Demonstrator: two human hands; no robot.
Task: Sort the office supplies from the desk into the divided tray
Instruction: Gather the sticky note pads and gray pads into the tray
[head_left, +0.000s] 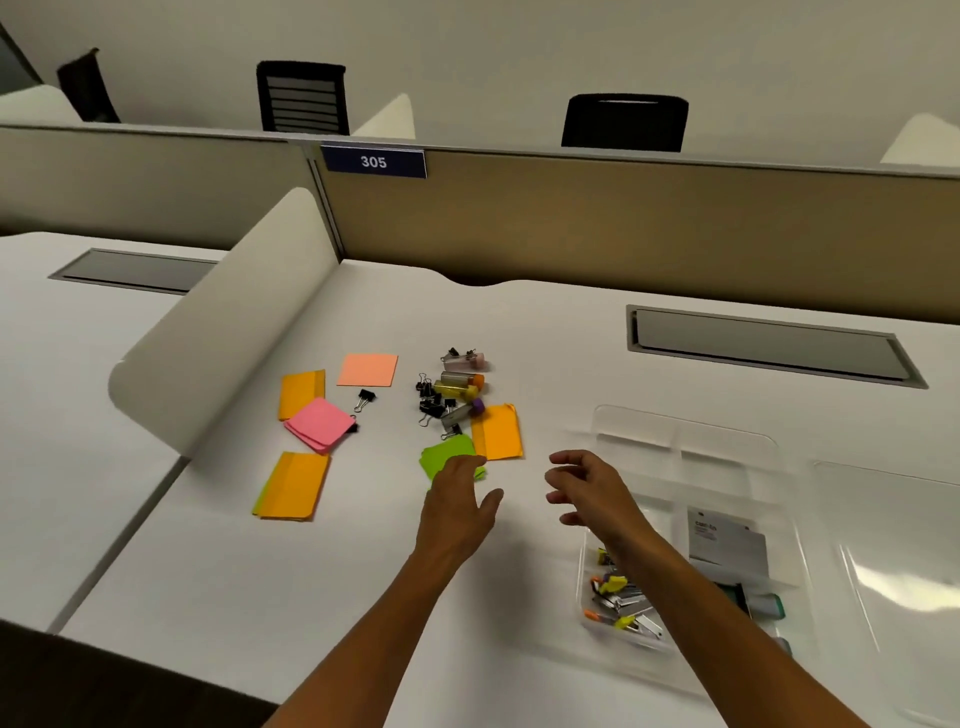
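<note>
A clear divided tray (685, 431) lies on the white desk at the right, with several clips and small items (621, 603) in its near-left compartment and a grey card (727, 540) further right. My left hand (457, 504) hovers open over a green sticky pad (447, 457). My right hand (587, 491) is open and empty just left of the tray. A heap of black binder clips and small coloured staple boxes (452, 395) sits beyond, beside an orange pad (498, 431). More pads lie left: pink (317, 423), salmon (368, 370), orange (301, 392) and orange (293, 486).
A lone binder clip (365, 399) lies between the pads. A curved white divider (223, 332) bounds the desk on the left, a tan partition (623, 234) at the back. A grey cable hatch (769, 345) is set into the desk. A clear lid (893, 545) lies right of the tray.
</note>
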